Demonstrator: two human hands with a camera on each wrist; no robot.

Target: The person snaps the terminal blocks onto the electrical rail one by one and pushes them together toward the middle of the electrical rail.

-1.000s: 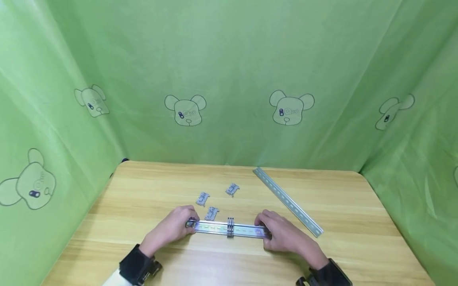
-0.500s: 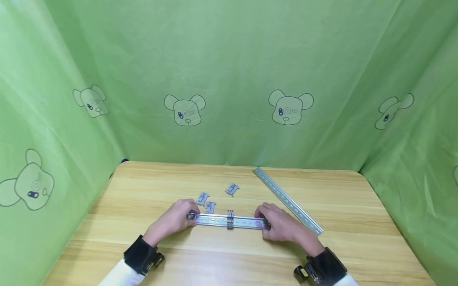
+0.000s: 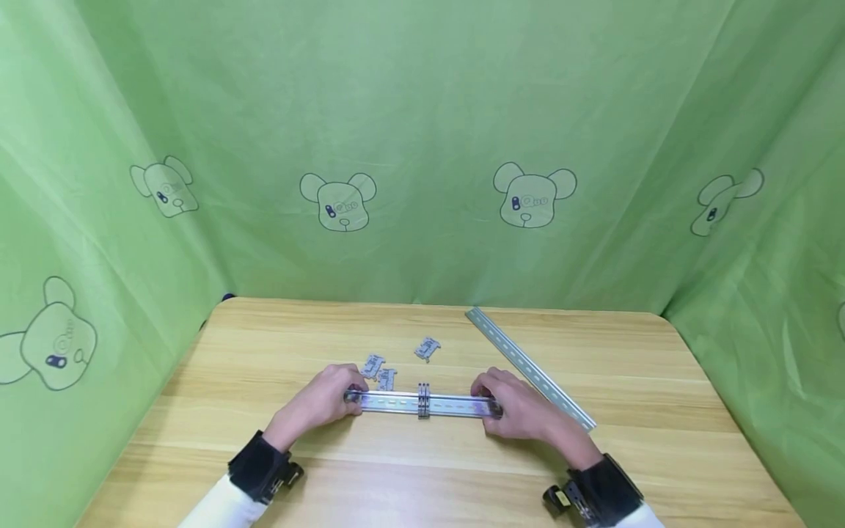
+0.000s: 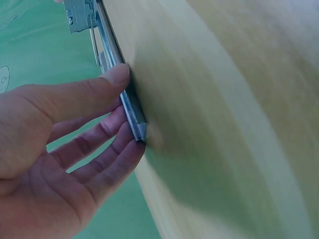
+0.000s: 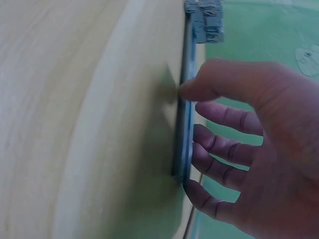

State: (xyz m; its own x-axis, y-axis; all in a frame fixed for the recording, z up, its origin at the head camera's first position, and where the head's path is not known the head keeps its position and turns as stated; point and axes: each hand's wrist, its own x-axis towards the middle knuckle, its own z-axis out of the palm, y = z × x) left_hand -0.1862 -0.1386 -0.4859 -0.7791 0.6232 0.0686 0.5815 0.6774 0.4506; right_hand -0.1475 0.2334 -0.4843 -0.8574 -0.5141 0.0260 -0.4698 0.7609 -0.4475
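Note:
A slotted metal DIN rail [image 3: 392, 402] lies crosswise at the middle of the wooden table, a few grey terminal blocks [image 3: 424, 400] clipped side by side near its centre. My left hand [image 3: 328, 400] grips its left end; in the left wrist view the thumb presses the near edge of the rail [image 4: 130, 104] and the fingertips touch the far side. At the right end my right hand [image 3: 518, 407] holds the rail [image 5: 184, 137] likewise, thumb in front, fingers behind. Beyond the rail's left half lie three loose terminal blocks: one [image 3: 386, 379] close behind it, another [image 3: 372, 366] beside that, a third [image 3: 428, 348] farther back.
A second DIN rail [image 3: 528, 367] lies slantwise on the table [image 3: 409, 477], behind and to the right of my right hand. Green cloth [image 3: 422, 147] with bear-head prints hangs around the back and sides.
Both hands have slid the rail with its clipped blocks away from me. The nearest loose block has shifted back and slightly left, closer to its neighbour. Both hands keep their hold.

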